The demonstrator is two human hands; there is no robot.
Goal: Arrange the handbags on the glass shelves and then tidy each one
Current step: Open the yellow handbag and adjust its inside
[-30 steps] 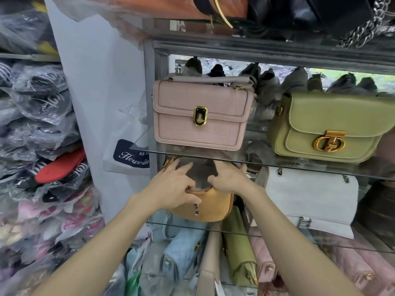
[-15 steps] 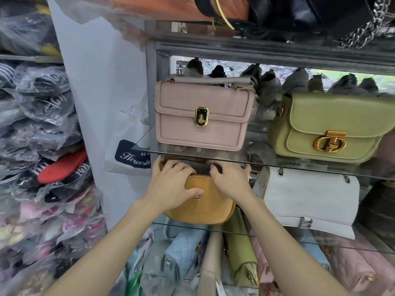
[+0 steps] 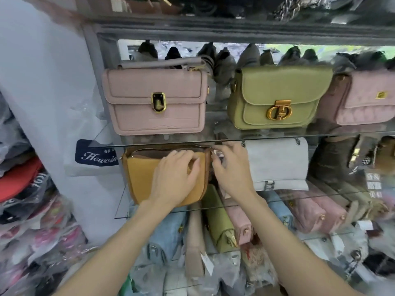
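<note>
Both hands are on the mustard bag (image 3: 145,174), which sits on the middle glass shelf (image 3: 121,201) at its left end, top open. The left hand (image 3: 175,178) lies on the bag's front with fingers curled over the upper edge, gripping it, while the right hand (image 3: 233,169) pinches at the top right corner, apparently at the zip end, though the puller itself is too small to make out. My read: the left should brace the body so the bag stays square while the right draws the top closed in one even pull. Inside the mouth, just above the left fingers, only brown lining shows. Right of the pinch, a white bag (image 3: 277,163) stands close; above the hands, a pink bag (image 3: 156,101) and a green bag (image 3: 277,97).
</note>
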